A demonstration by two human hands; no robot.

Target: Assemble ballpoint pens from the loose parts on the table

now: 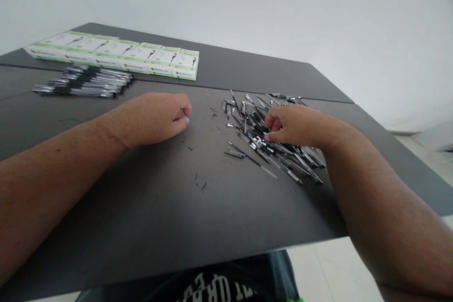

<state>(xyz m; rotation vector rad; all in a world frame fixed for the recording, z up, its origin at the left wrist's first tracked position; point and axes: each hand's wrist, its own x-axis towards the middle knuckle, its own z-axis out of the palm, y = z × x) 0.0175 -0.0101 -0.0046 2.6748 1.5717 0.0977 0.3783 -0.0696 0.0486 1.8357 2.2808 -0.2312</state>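
Note:
My left hand (pixel 159 115) hovers over the middle of the table, its fingers curled and a gap between thumb and forefinger. Nothing shows in it. Over a loose pile of pen parts (pixel 286 163) on the right is my right hand (pixel 292 125), fingers bent down and thumb apart from them, its tips close to or touching the pile. Clear barrels, dark refills and caps lie jumbled there. Toward me from the pile lie a single refill (pixel 251 156) and a clear cap (pixel 234 154).
At the back left, white and green boxes (pixel 186 75) stand in a row. Several assembled pens (pixel 85 81) lie side by side in front of them. Dark scraps (pixel 200 183) are scattered on the grey table (pixel 170 217), whose front edge is near my lap.

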